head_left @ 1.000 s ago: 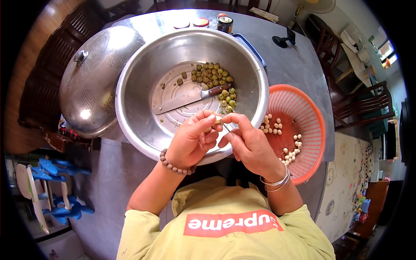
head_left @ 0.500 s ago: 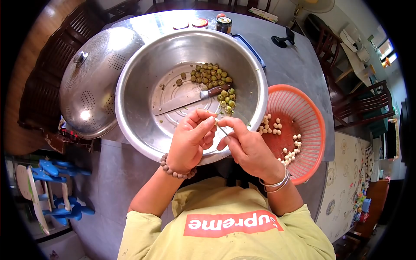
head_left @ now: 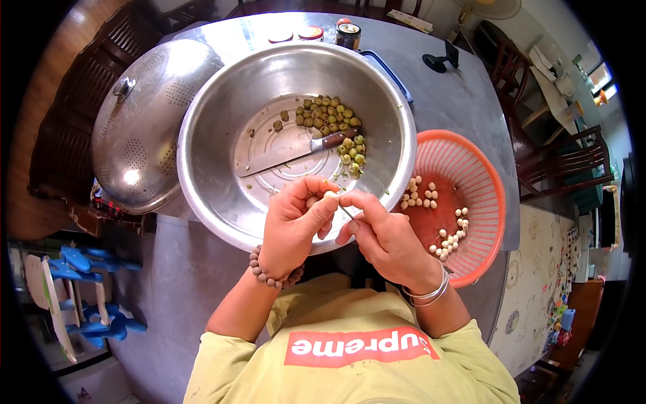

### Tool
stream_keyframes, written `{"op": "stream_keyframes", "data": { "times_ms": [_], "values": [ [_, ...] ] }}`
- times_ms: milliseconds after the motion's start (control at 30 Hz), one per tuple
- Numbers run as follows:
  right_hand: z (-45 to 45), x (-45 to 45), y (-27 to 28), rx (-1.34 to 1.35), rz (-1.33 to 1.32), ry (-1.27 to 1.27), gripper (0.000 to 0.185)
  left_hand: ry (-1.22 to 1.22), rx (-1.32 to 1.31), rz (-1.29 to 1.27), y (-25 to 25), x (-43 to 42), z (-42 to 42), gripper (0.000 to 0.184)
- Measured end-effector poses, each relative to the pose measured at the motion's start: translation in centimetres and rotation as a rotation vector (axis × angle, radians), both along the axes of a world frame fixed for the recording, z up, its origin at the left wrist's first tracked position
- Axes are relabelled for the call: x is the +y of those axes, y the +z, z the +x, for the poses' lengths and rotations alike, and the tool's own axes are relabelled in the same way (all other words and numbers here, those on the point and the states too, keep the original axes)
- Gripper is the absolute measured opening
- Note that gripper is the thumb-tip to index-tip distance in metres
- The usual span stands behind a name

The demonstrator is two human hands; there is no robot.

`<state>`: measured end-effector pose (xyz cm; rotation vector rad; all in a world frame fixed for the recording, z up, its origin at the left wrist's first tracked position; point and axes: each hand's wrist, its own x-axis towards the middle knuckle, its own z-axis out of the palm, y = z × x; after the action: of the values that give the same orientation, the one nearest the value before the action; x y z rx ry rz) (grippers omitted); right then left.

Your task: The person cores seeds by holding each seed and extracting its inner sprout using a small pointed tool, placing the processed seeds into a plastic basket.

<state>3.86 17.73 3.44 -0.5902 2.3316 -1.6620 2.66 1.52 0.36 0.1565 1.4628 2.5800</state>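
Observation:
Over the near rim of a large steel basin (head_left: 215,202), my left hand (head_left: 296,219) pinches a small pale seed (head_left: 331,194), perhaps a lotus seed, mostly covered by the fingertips. A thin dark pick (head_left: 346,213) is gripped in my right hand (head_left: 383,236), its upper end at the seed. Whether the tip is inside the seed I cannot tell. In the basin lie a wood-handled knife (head_left: 279,158), many brownish-green seeds (head_left: 326,113) and a smaller group of greener ones (head_left: 353,153). Peeled white seeds (head_left: 420,196) sit in an orange plastic basket (head_left: 474,168) beside my right hand.
A perforated steel lid (head_left: 151,114) leans left of the basin. Jars (head_left: 348,36), a blue-edged tray (head_left: 387,71) and a black stand (head_left: 441,60) are on the grey table (head_left: 464,101). Wooden chairs surround it; a blue-and-white child's chair (head_left: 87,289) stands lower left.
Both hands have shifted slightly down toward me, still together. The pale seed shows more between the left fingertips; the pick stays in the right hand.

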Motion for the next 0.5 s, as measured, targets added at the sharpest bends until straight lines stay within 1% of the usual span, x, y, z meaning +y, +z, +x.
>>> {"op": "stream_keyframes", "data": {
  "times_ms": [67, 133, 267, 367, 433, 500],
  "values": [
    [0.0, 0.1, -0.1, -0.02, -0.001, 0.007, 0.033, 0.014, 0.057, -0.092, -0.2, 0.0, 0.1, 0.011],
    [0.0, 0.1, -0.6, -0.012, -0.046, 0.004, 0.032, 0.01, 0.066, -0.098, -0.1, 0.1, 0.1, 0.011],
    [0.0, 0.1, -0.5, -0.028, -0.037, -0.004, 0.032, 0.022, 0.093, -0.14, 0.0, 0.1, 0.1, 0.01],
    [0.0, 0.1, -0.5, -0.003, -0.017, -0.004, 0.029, -0.036, 0.082, -0.207, 0.1, 0.3, 0.3, 0.01],
    [-0.2, -0.2, -1.0, 0.025, -0.071, -0.029, 0.024, -0.04, 0.09, -0.219, -0.1, 0.2, 0.2, 0.01],
    [-0.5, -0.3, -0.8, 0.029, -0.063, -0.026, 0.022, -0.046, 0.099, -0.232, 0.0, 0.2, 0.1, 0.011]
  ]
}}
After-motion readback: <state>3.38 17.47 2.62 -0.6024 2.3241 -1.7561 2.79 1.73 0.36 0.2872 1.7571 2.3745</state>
